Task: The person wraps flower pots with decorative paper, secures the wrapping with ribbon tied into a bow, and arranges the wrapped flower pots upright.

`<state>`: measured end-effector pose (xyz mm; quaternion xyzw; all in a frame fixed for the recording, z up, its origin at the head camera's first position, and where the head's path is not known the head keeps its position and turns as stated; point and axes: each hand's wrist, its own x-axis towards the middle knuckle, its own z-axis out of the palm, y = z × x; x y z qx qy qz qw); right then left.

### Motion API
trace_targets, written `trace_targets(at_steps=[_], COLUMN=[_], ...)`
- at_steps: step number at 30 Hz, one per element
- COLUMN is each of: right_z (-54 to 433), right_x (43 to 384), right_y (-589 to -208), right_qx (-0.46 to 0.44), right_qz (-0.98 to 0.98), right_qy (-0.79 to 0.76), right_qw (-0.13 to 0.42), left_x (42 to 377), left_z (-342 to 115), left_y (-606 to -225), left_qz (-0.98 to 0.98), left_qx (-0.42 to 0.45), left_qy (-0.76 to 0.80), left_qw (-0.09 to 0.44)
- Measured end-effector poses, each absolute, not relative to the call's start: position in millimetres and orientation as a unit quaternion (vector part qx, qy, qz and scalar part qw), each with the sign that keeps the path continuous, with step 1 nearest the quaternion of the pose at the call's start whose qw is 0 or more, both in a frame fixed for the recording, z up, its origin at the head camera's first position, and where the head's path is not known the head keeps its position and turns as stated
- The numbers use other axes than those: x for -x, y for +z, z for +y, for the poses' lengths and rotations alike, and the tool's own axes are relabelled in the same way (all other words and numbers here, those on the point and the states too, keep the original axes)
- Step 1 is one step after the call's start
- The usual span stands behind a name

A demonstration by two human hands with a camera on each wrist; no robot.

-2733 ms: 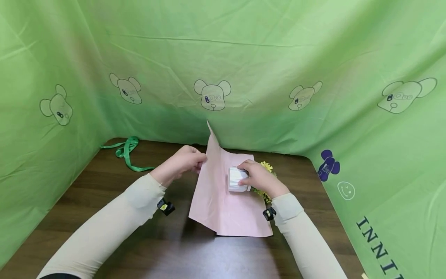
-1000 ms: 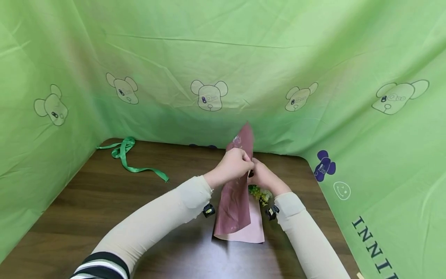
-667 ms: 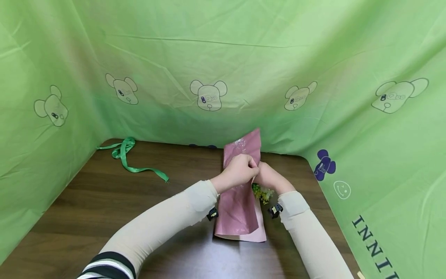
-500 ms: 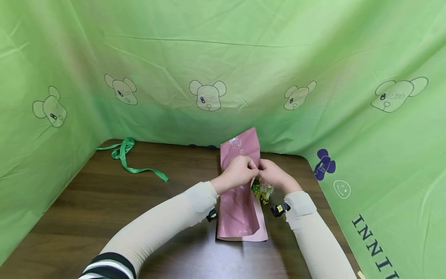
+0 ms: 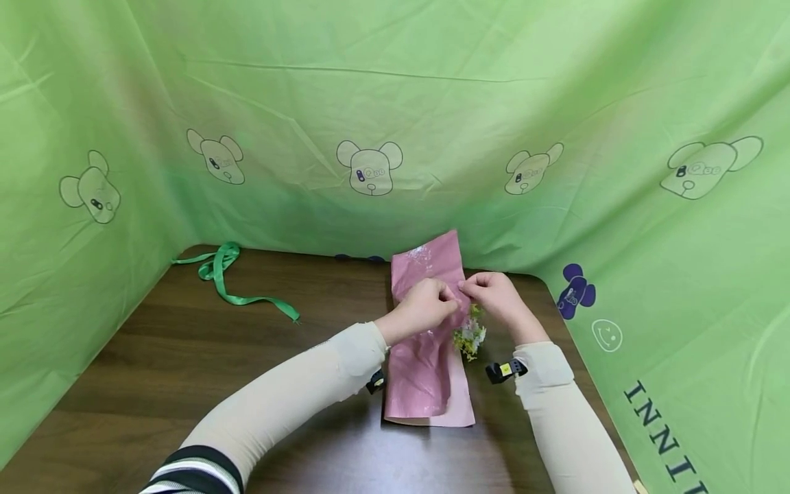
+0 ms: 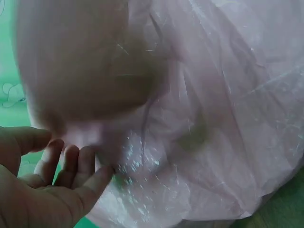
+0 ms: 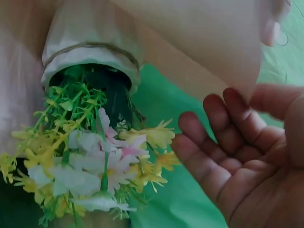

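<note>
A sheet of pink wrapping paper (image 5: pixel 420 384) is folded over from the left, its glossy outer side up. Under the fold, a white vase (image 6: pixel 194 135) shows only faintly through the paper in the left wrist view; in the right wrist view its mouth, tied with twine (image 7: pixel 90 46), is open to sight. Yellow, white and pink flowers (image 5: pixel 470 336) stick out of it to the right. My left hand (image 5: pixel 426 302) pinches the folded paper near its right edge. Just beyond, my right hand (image 5: pixel 496 295) pinches that edge between thumb and fingertip, above the flowers.
A green ribbon (image 5: pixel 225 274) lies loosely curled on the brown wooden table (image 5: pixel 185 357) at the back left. Green cloth (image 5: pixel 278 171) printed with bear heads encloses the back and both sides, close behind the paper.
My left hand has brought the paper's left side over the vase to the right. My right hand has let go of the vase, drawn back right, and taken the paper's edge.
</note>
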<state>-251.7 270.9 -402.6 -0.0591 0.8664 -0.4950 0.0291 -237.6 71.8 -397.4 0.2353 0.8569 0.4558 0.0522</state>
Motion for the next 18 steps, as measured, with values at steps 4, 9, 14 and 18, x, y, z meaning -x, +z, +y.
trace_targets(at_steps=[4,9,14,18], right_z=[276,281,284,283], right_x=[250,249,248,248], right_y=[-402,-405,-407,-410], right_qx=[0.054,0.041,0.043,0.052], right_qz=[0.892,0.908,0.936,0.948], right_qy=[-0.448,-0.417,-0.350,-0.314], right_qw=[0.018,0.028,0.021,0.010], left_x=[246,261,265,264], left_z=[64,52,48,47], left_y=[-402,-415,-424,-424], left_qz=[0.888,0.922,0.920,0.925], left_qx=[-0.249,-0.276,-0.315,-0.321], left_qy=[0.387,0.269,0.230,0.201], left_qw=[0.005,-0.037,-0.031,-0.039])
